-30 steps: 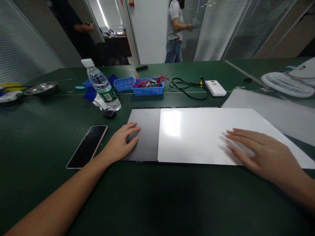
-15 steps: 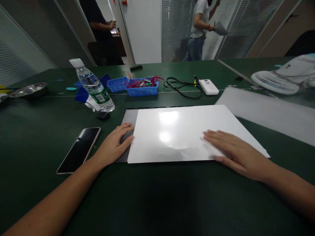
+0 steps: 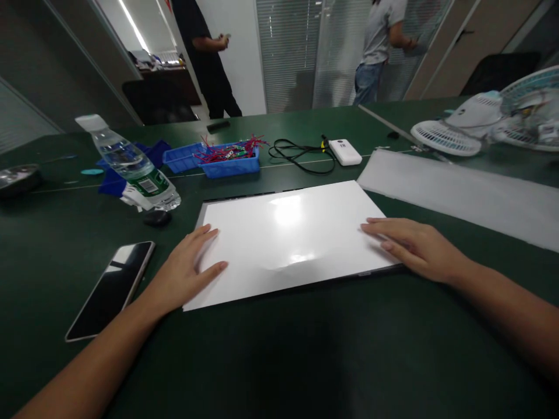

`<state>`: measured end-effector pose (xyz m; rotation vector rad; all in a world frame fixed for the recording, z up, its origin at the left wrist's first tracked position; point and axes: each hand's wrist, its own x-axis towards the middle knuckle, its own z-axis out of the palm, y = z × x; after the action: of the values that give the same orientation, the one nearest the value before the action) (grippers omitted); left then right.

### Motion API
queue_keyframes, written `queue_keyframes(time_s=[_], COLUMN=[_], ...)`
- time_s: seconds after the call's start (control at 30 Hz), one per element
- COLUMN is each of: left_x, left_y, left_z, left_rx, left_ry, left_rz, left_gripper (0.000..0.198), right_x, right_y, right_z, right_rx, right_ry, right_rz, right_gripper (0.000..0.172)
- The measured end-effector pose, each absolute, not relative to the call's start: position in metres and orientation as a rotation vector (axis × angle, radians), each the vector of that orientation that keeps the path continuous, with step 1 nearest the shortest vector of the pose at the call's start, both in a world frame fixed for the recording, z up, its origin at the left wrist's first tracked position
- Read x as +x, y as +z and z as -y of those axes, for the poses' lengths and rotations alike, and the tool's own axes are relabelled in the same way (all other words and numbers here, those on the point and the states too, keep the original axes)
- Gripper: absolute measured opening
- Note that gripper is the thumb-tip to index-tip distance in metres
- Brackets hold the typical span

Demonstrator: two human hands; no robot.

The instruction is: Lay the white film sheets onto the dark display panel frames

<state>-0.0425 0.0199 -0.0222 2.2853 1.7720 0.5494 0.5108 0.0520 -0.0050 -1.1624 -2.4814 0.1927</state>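
Observation:
A glossy white sheet (image 3: pixel 279 233) lies over a thin dark-edged panel, whose grey left end (image 3: pixel 202 214) shows as a narrow strip. My left hand (image 3: pixel 186 270) rests at the sheet's left edge, thumb and fingers apart, with the fingertips on the white surface. On the opposite side, my right hand (image 3: pixel 419 247) lies across the right edge. Its fingers are stretched out, with the thumb tip over the sheet. Neither hand grasps anything. Most of the panel is hidden under the sheet.
Left of the sheet are a phone (image 3: pixel 111 291), a black mouse-like object (image 3: pixel 158 218) and a tilted water bottle (image 3: pixel 131 163). Behind stand blue trays (image 3: pixel 231 167) with red wires, a black cable (image 3: pixel 301 156) and a white power bank (image 3: pixel 345 152). A translucent sheet (image 3: pixel 458 186) and fan parts (image 3: pixel 449 137) lie right.
The white sheet has slid left over the panel, covering most of the grey strip. My right hand has shifted to the sheet's right edge. The view has turned somewhat.

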Motion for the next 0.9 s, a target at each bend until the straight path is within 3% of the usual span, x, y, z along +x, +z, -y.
queue_keyframes(time_s=[0.2,0.57,0.67,0.77,0.9], left_x=[-0.051,-0.052,-0.053,-0.053,-0.052], left_y=[-0.028,-0.028,-0.028,-0.028,-0.028], left_z=[-0.021,-0.023,-0.023,-0.023,-0.023], left_rx=[2.303,2.228,2.223,2.224,2.238], left_ry=[0.615,0.629,0.617,0.625,0.613], left_rz=[-1.728,-1.774,-1.770,-1.776,-1.773], left_gripper=[0.069,0.064,0.064,0.063,0.060], right_x=[0.501,0.513,0.536,0.583,0.646], right_y=[-0.003,-0.002,0.002,-0.004,-0.025], right_z=[-0.047,-0.058,-0.069,-0.090,-0.116], right_rx=[-1.008,-1.153,-1.233,-1.581,-2.084], right_ry=[0.272,0.358,0.188,-0.150,-0.225], right_rz=[2.528,2.391,2.414,2.272,2.085], right_gripper=[0.049,0.036,0.037,0.051,0.093])
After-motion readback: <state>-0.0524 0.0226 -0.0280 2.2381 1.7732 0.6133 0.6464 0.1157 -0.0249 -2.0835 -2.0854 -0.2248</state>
